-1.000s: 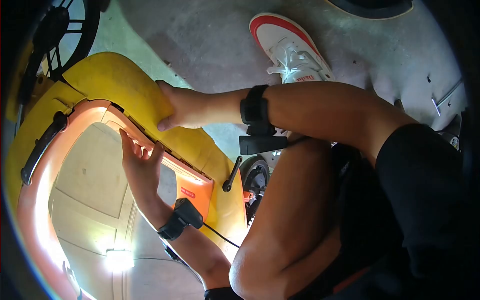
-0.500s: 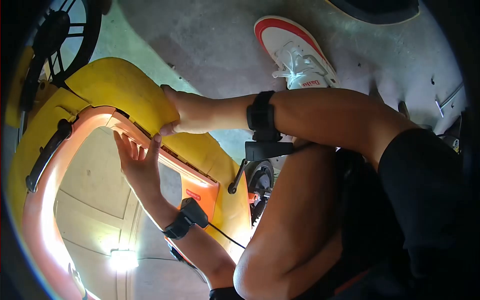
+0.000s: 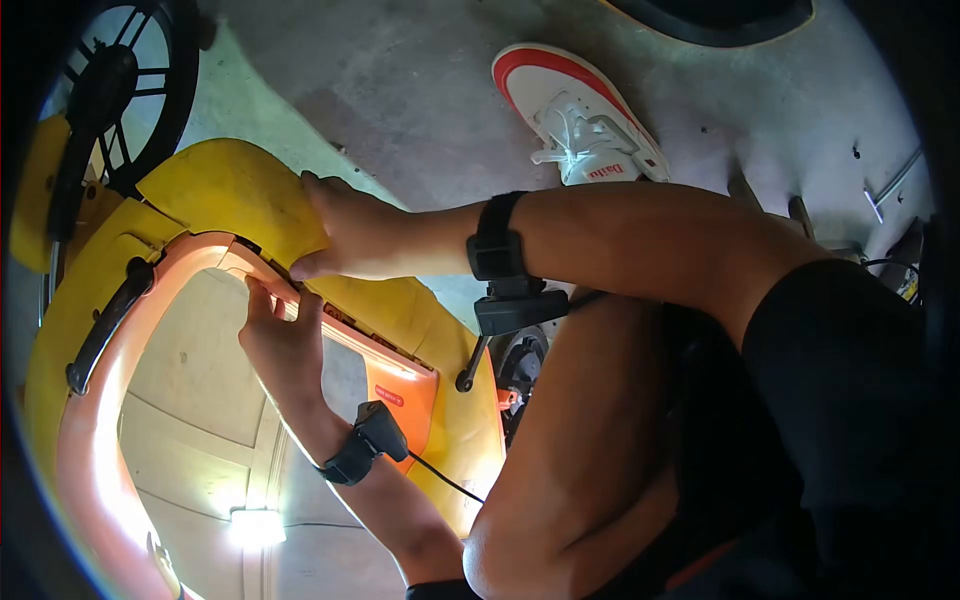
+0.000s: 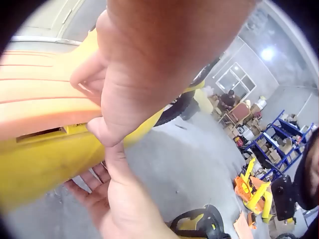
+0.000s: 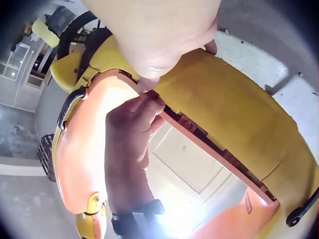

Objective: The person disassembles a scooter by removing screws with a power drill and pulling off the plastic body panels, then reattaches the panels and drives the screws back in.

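Observation:
My right hand (image 3: 355, 232) grips the yellow shell (image 3: 400, 310), its thumb at the seam beside the orange panel (image 3: 405, 400) and its fingers over the outer side. Bent round the orange rim, my left hand (image 3: 285, 345) has its thumb close to the right thumb. In the left wrist view the left hand (image 4: 129, 94) holds the ribbed orange panel (image 4: 40, 89), and the right hand (image 4: 124, 204) lies under the yellow shell (image 4: 50, 164). A narrow gap with reddish tabs runs along the seam in the right wrist view, beyond the right hand (image 5: 159, 40).
A black spoked wheel (image 3: 150, 90) stands at the upper left. Black handle (image 3: 110, 325) and crank-like lever (image 3: 473, 365) are fixed to the body. A white shoe (image 3: 580, 115) and a T-shaped tool (image 3: 890, 188) lie beyond. Blue shelving (image 4: 276, 147) and a seated person (image 4: 229, 99) are farther off.
The left fingers are more bent against the orange rim. The right hand stays on the yellow shell, its thumb now along the seam. More of the gap shows beside the hands.

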### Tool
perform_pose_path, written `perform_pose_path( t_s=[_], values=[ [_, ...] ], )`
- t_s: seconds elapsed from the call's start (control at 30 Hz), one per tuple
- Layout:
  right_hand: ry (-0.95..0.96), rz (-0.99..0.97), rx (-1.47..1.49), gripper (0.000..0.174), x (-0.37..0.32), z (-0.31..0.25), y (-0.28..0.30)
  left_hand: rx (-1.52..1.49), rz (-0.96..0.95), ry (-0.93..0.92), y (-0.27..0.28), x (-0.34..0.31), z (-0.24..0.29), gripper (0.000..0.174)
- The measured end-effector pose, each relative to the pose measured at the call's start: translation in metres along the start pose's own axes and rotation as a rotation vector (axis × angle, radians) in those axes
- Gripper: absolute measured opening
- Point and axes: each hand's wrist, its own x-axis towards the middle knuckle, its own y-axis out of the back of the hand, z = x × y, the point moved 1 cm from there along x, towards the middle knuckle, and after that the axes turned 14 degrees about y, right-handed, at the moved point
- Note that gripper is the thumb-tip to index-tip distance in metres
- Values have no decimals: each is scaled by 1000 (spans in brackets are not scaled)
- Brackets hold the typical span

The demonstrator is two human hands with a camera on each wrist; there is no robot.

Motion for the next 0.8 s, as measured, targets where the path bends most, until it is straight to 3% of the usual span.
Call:
perform_pose_path(
  t_s=[0.1, 0.2, 0.5, 0.53, 0.57, 0.63, 0.8],
  values=[
    [-13, -5, -35, 110, 6, -5, -3, -35, -31, 37, 0, -1, 6, 55],
    [-60, -9, -59, 112, 4, -6, -2, -111, -28, 52, -2, -5, 12, 28],
    [-109, 92, -149, 107, -2, -17, -11, -192, -35, 10, -4, -11, 11, 25],
    [-114, 106, -133, 106, -2, -16, -11, -125, -26, 15, -4, -10, 7, 39],
    [-109, 104, -138, 106, -2, -15, -12, -130, -21, 14, -3, -9, 8, 39],
    [-147, 104, -142, 104, -3, -17, -13, 129, 4, 94, -4, -8, 11, 60],
    [-83, 90, -126, 103, 2, -5, -12, 100, 64, 48, -3, -7, 6, 72]
  ],
)
